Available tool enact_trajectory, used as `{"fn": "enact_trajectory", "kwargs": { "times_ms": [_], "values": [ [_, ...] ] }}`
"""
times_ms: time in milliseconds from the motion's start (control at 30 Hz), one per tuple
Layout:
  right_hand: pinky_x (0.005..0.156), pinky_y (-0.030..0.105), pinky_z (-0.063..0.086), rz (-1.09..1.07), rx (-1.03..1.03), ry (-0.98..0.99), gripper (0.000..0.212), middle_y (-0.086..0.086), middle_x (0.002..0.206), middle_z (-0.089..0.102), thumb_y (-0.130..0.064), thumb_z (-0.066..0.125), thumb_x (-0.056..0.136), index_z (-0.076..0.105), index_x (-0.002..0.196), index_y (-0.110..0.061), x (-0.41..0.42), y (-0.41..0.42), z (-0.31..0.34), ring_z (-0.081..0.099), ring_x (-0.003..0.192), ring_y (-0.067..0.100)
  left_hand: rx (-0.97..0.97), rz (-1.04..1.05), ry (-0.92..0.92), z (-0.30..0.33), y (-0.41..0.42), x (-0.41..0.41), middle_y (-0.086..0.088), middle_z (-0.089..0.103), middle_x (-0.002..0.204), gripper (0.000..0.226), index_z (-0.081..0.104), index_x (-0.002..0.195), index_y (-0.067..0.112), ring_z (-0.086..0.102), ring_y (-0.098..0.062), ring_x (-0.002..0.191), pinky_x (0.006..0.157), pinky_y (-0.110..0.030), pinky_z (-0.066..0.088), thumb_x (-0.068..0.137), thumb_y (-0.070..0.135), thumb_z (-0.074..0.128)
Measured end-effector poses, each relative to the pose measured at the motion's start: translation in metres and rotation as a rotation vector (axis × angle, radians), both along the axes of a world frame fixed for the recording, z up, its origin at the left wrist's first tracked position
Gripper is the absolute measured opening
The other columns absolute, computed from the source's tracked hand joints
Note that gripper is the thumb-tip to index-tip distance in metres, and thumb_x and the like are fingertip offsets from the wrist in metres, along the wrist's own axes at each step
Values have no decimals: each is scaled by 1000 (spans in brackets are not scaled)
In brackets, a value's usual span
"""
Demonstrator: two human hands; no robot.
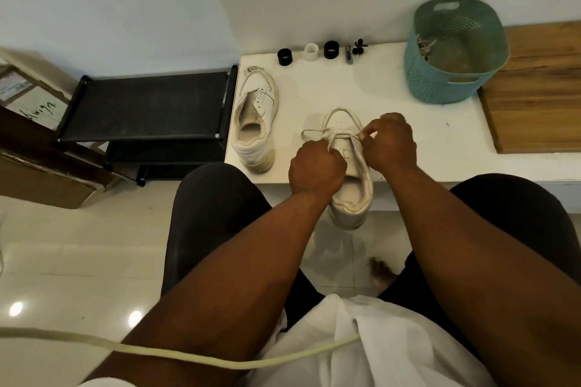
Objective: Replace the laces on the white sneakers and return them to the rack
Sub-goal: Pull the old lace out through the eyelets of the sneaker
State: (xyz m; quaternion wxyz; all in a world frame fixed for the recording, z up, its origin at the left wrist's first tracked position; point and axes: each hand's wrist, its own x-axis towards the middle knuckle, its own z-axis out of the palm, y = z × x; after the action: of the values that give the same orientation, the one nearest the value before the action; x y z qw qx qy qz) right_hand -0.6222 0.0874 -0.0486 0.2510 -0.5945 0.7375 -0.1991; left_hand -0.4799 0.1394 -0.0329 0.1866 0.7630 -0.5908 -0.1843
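A white sneaker point(350, 195) lies at the front edge of the white table point(361, 88), its heel hanging over the edge toward me. A white lace point(314, 132) crosses its toe end and loops out to the left. My left hand point(316, 168) grips one part of the lace in a fist over the tongue. My right hand point(390, 143) pinches the other part at the shoe's right side. A second white sneaker point(256, 118) without a lace lies at the table's left edge, toe pointing away.
A black shoe rack point(147, 104) stands left of the table. At the table's back are a teal basket point(456, 50) holding laces, two black rings point(285, 57), a white ring point(312, 52) and small dark clips. A wooden board point(534, 88) lies right. Cardboard boxes point(31, 148) stand far left.
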Motion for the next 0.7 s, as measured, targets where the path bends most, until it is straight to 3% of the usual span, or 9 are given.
{"fn": "enact_trajectory", "kwargs": {
  "times_ms": [133, 267, 400, 467, 567, 700],
  "values": [
    [93, 49, 51, -161, -56, 131, 11, 11, 126, 50, -15, 67, 90, 72, 100, -14, -6, -3, 7, 55, 115, 33, 1, 2, 14, -1, -1, 0, -10, 68, 104, 29, 71, 103, 13, 64, -33, 98, 75, -36, 42, 96, 25, 46],
    [97, 51, 49, -401, 23, 154, 25, 14, 130, 48, -19, 65, 94, 68, 117, -11, -22, -9, 14, 54, 118, 35, 2, 5, 14, -1, -1, 1, -9, 69, 107, 31, 72, 109, 14, 64, -33, 100, 81, -38, 47, 97, 25, 45],
    [108, 51, 42, -85, -8, -29, 35, 7, 146, 43, -27, 66, 95, 66, 129, -27, -12, -3, 1, 46, 134, 31, -13, -6, 3, -4, -1, -1, -10, 69, 106, 31, 72, 109, 13, 64, -33, 99, 80, -39, 47, 97, 25, 46],
    [108, 49, 41, 14, -7, -21, 23, 4, 147, 44, -30, 69, 93, 72, 116, -29, -5, 0, -3, 41, 138, 26, -18, 0, 7, -2, -2, -1, -9, 69, 107, 32, 72, 111, 14, 64, -33, 100, 80, -38, 47, 97, 27, 46],
    [101, 48, 45, 5, -20, 56, 8, 5, 135, 49, -25, 68, 93, 73, 99, -23, 0, 0, -2, 46, 128, 27, -17, -1, -3, -3, -2, 0, -9, 69, 107, 32, 72, 111, 14, 64, -33, 100, 79, -37, 46, 98, 27, 46],
    [94, 44, 53, -348, -79, 41, 11, 11, 123, 57, -16, 64, 89, 72, 97, -18, -19, -9, 0, 60, 110, 33, -13, 1, 22, -4, -1, 0, -9, 68, 104, 28, 71, 103, 13, 64, -33, 98, 76, -36, 42, 98, 25, 46]
  ]
}}
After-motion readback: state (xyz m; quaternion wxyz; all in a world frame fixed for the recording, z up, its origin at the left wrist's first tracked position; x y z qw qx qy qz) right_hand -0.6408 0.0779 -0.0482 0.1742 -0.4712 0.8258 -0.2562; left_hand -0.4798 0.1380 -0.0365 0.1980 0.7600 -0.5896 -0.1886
